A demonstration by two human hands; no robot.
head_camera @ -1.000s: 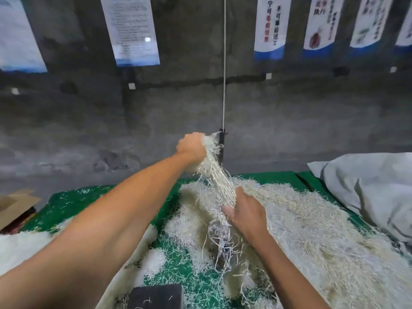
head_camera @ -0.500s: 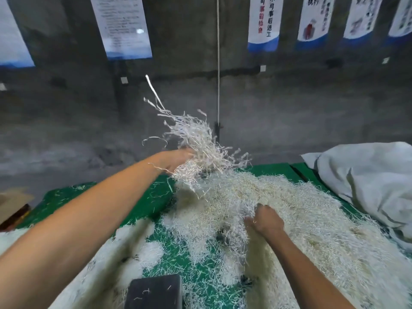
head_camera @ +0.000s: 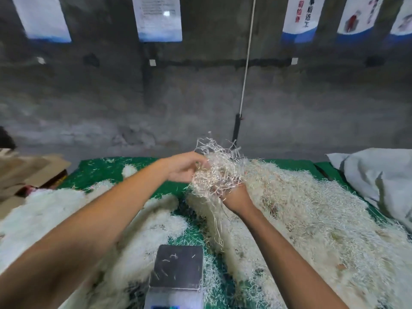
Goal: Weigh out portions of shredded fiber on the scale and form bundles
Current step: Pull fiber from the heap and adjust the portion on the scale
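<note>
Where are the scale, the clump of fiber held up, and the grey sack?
scale (head_camera: 177, 266): head view, middle of its dark platform.
clump of fiber (head_camera: 219, 169): head view, centre of the tangle between both hands.
grey sack (head_camera: 376, 175): head view, its upper fold.

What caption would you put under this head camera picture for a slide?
Both hands, left hand and right hand, gather a clump of shredded fiber above the green table, beyond the scale.

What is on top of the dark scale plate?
Only a few loose pale strands lie on the scale plate. No portion sits there yet; the clump of shredded fiber is up between the left hand and right hand. The display is too blurred to read.
</note>
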